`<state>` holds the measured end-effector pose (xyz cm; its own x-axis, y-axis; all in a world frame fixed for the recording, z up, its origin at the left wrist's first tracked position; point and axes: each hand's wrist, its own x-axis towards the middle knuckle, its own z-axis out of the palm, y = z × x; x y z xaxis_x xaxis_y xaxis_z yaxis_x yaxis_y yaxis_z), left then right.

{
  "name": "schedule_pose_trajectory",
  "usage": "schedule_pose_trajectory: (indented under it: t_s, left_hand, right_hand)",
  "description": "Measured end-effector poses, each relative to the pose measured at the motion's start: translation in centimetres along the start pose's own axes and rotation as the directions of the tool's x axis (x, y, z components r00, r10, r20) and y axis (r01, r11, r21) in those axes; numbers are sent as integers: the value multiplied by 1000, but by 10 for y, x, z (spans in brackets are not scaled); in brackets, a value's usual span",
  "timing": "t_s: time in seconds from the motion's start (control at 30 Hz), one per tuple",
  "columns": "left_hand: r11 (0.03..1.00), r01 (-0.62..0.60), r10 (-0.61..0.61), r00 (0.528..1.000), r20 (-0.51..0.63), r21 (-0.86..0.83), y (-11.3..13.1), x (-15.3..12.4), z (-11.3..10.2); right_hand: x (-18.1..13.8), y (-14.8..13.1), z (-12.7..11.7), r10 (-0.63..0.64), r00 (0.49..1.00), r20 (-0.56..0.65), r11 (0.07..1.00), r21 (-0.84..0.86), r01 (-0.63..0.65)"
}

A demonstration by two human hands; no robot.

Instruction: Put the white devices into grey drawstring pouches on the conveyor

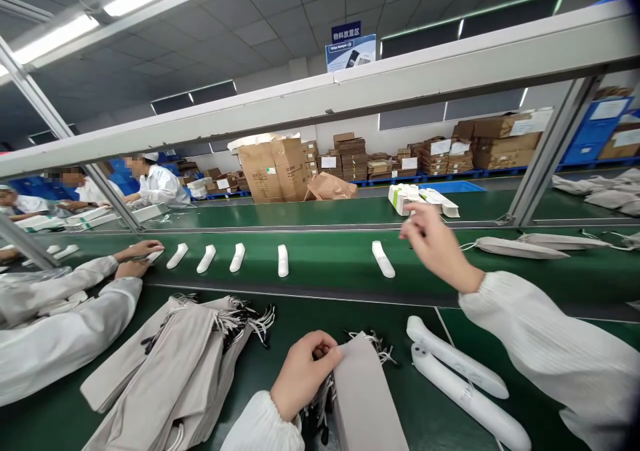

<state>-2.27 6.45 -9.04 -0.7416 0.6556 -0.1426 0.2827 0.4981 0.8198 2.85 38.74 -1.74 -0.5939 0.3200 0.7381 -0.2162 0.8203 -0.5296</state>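
Note:
My left hand (306,374) is closed on the upper edge of a grey drawstring pouch (367,391), on a stack of such pouches with white cords. My right hand (433,241) is raised over the green conveyor belt (330,261), its fingers loosely bent and apart, with nothing visibly held. Left of it on the belt lies a white curved handheld device (383,260); another white device (283,261) is farther left, with several more beyond. Two larger white devices (467,394) lie side by side on the near table, right of the pouch stack.
A heap of grey pouches (175,371) lies at the left. A co-worker's hands (135,258) reach to the belt there. Filled pouches (520,246) rest on the belt at right. Behind stand white boxes (405,198); a metal beam (325,108) crosses above.

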Motion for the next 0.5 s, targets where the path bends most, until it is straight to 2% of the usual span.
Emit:
schedule_pose_trajectory:
  t_s: [0.03, 0.1, 0.17, 0.23, 0.3, 0.37, 0.5]
  left_hand:
    - [1000, 3, -3, 1000, 8, -17, 0, 1, 1]
    - [1000, -13, 13, 1000, -15, -27, 2, 1, 2]
    - [998, -68, 68, 996, -60, 15, 5, 1, 3]
    - [981, -154, 167, 980, -109, 119, 8, 0, 4]
    - [929, -247, 293, 946, -137, 276, 10, -1, 4]
    - [836, -329, 424, 895, -136, 440, 12, -4, 5]
    - [674, -432, 590, 803, -85, 600, 15, -8, 4]
  right_hand:
    - [0, 15, 13, 53, 987, 149, 983, -183, -25]
    - [-3, 41, 42, 247, 895, 371, 887, -459, -55]
    - [-8, 62, 69, 446, 776, 446, 783, -615, -97]
    - [-13, 78, 90, 561, 706, 432, 716, -681, -153]
    - [-18, 89, 102, 602, 687, 407, 692, -696, -194]
    - [-21, 95, 107, 604, 689, 402, 699, -682, -215]
    - [-24, 96, 102, 525, 729, 439, 799, -549, -245]
